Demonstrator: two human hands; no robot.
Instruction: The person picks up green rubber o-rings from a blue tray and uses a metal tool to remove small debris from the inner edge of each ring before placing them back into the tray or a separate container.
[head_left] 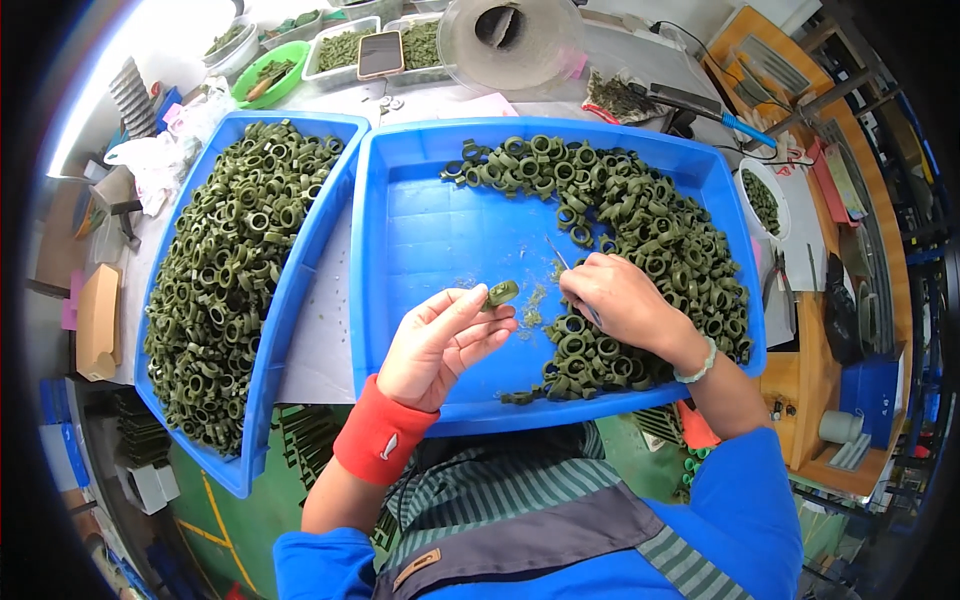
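My left hand (pixel 445 350), with a red wristband, pinches a small olive-green ring part (pixel 500 294) above the bare floor of the large blue tray (pixel 410 220). To its right, my right hand (pixel 625 310) grips a slim metal tool (pixel 556 251), its thin end sticking out past my fingers toward the back; which kind of tool is unclear. Beside and beyond that hand lies a large pile of the same green rings (pixel 690 250). Small green shavings (pixel 532 310) are scattered on the tray between my hands.
A second blue tray (pixel 258 440) heaped with green rings stands left. Behind are plastic tubs (pixel 340 50), a phone (pixel 380 54), a green basin (pixel 270 75) and a metal bowl-like machine (pixel 470 60). At right sit a white bowl (pixel 760 200), pliers (pixel 775 280) and a wooden bench (pixel 810 410).
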